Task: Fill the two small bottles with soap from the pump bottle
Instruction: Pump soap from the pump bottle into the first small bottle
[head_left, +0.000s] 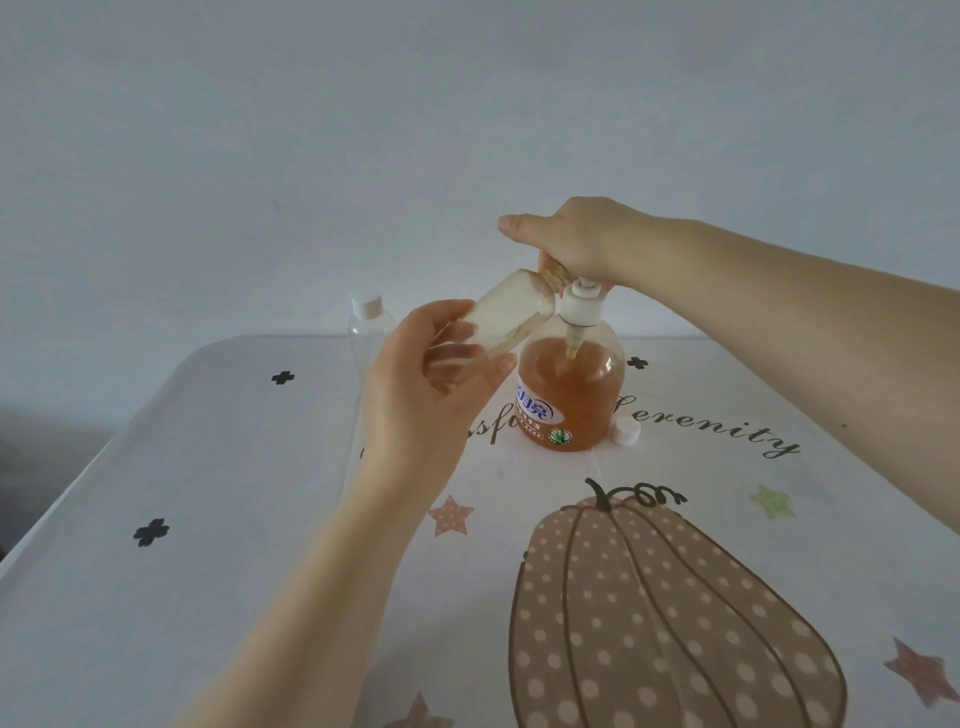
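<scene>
Your left hand (415, 384) grips a tilted small bottle (150, 317), cloudy inside, neck up toward your right hand (576, 244). That hand is curled over the pump bottle (571, 395) head, amber soap below.

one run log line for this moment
left hand holds small bottle tilted at spout | right hand presses pump bottle | second bottle capped | loose cap on table

Dim, flat, bluish light w/ no glare. Wide-angle bend at edges. Slightly soft overall, shadows faint.
</scene>
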